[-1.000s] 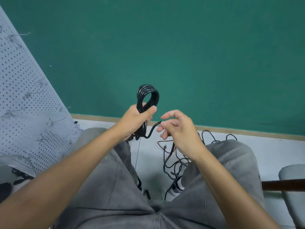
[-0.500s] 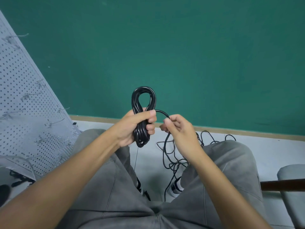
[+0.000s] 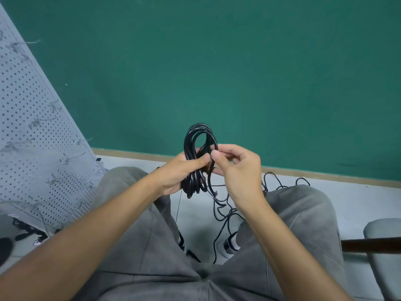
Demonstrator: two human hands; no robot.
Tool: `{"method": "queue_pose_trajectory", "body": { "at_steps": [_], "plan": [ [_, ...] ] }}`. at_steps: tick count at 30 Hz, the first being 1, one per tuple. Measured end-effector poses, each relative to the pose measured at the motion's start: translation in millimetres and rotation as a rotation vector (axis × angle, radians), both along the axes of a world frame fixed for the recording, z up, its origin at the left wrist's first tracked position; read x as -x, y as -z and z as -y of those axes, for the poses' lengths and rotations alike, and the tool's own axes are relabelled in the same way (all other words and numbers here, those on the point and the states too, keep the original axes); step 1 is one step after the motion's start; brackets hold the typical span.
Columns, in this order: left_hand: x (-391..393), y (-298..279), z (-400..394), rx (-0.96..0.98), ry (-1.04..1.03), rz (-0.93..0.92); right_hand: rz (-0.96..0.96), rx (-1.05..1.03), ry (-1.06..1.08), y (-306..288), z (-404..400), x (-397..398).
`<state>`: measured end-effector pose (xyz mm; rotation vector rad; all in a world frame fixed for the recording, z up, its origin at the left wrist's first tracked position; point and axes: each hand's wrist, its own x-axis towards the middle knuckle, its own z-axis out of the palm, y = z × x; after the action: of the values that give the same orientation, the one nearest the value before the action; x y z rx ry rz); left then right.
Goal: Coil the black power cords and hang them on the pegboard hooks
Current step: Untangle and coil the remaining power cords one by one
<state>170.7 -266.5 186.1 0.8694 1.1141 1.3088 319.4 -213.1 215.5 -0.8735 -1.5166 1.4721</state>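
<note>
My left hand [image 3: 180, 172] grips a coiled black power cord [image 3: 196, 135] around its middle, with loops sticking up above the fist and hanging below it. My right hand [image 3: 236, 168] pinches the loose strand of the same cord right beside the coil, thumb and forefinger close to my left thumb. The rest of the cord [image 3: 223, 209] trails down in a tangle to the floor between my knees. A grey pegboard [image 3: 32, 137] with small metal hooks leans at the left.
A green wall [image 3: 238, 72] fills the background above a pale floor [image 3: 358, 203]. I sit with grey trousers [image 3: 152, 246] below my arms. A grey chair seat [image 3: 384, 231] and a dark wooden bar are at the right. Dark items lie below the pegboard.
My right hand has moved up and left with the loose strand, bringing it against the coil. The coil in my left hand has gained loops and stays in the same place.
</note>
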Motion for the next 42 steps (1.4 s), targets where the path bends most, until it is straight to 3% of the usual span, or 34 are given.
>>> {"method": "queue_pose_trajectory", "body": {
  "at_steps": [6, 13, 16, 19, 23, 25, 30, 33, 36, 42],
  "plan": [
    [-3.5, -15.8, -0.9, -0.011, 0.051, 0.051, -0.033, -0.027, 0.117, -11.0, -1.9, 10.9],
    [-1.2, -15.7, -0.7, 0.039, 0.002, -0.037, 0.113, -0.137, 0.161, -7.1, -9.8, 11.8],
    [2.7, -13.4, -6.4, 0.012, -0.098, 0.038, 0.144, -0.073, 0.009, 17.0, -6.3, 10.8],
    [12.7, -12.9, -16.5, -0.006, -0.219, 0.111, 0.348, 0.003, -0.289, 40.3, 13.0, 5.8],
    [23.4, -17.7, -24.5, 0.008, -0.451, 0.152, 0.444, -0.002, -0.392, 53.9, 23.8, -0.7],
    [34.0, -12.5, -27.7, 0.041, -0.574, 0.090, 0.489, -0.043, -0.457, 55.6, 20.5, -4.7],
    [51.5, 2.8, -27.5, 0.093, -0.776, -0.260, 0.567, -0.198, -0.522, 48.9, 13.7, -13.9],
    [44.3, 11.3, -21.9, 0.011, -0.676, -0.469, 0.535, -0.233, -0.459, 33.1, 5.9, -13.9],
    [34.4, 18.3, -10.6, -0.035, -0.460, -0.507, 0.465, -0.252, -0.384, 15.0, -2.9, -12.1],
    [-5.6, 0.3, 10.7, -0.033, -0.236, -0.247, 0.300, -0.213, -0.152, -3.4, -10.7, -10.0]
  ]
}}
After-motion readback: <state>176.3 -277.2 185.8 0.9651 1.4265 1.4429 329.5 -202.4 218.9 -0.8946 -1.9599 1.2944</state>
